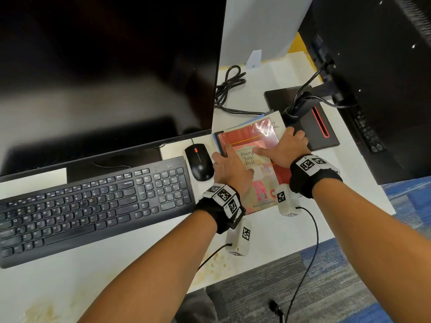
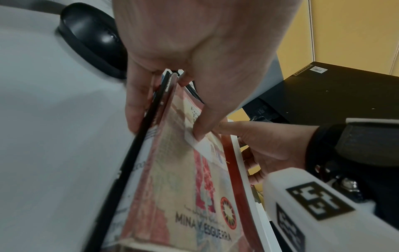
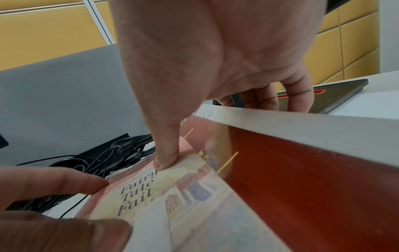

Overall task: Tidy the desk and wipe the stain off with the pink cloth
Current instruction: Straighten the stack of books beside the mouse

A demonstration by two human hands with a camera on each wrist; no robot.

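A stack of books [image 1: 250, 138] lies on the white desk [image 1: 263, 231] right of the mouse. On top is the paperback "Fairy Tale Fail" [image 1: 261, 180], over a red book [image 3: 302, 179] and a white one [image 1: 277, 117]. My left hand [image 1: 229, 169] grips the stack's left edge, thumb [image 2: 199, 131] on the cover and fingers [image 2: 135, 109] down the side. My right hand [image 1: 284, 148] grips the right edge, thumb [image 3: 166, 158] on the cover and fingers [image 3: 298, 98] curled over the far side. Brownish stains [image 1: 217, 266] mark the desk near its front edge. No pink cloth is in view.
A black keyboard [image 1: 93, 201] and mouse [image 1: 200, 162] sit left of the books, under a large monitor [image 1: 105, 66]. A second monitor [image 1: 377, 78] and its dark stand base [image 1: 312, 127] crowd the right. Black cables [image 1: 229, 85] lie behind. The desk edge meets carpet [image 1: 268, 294].
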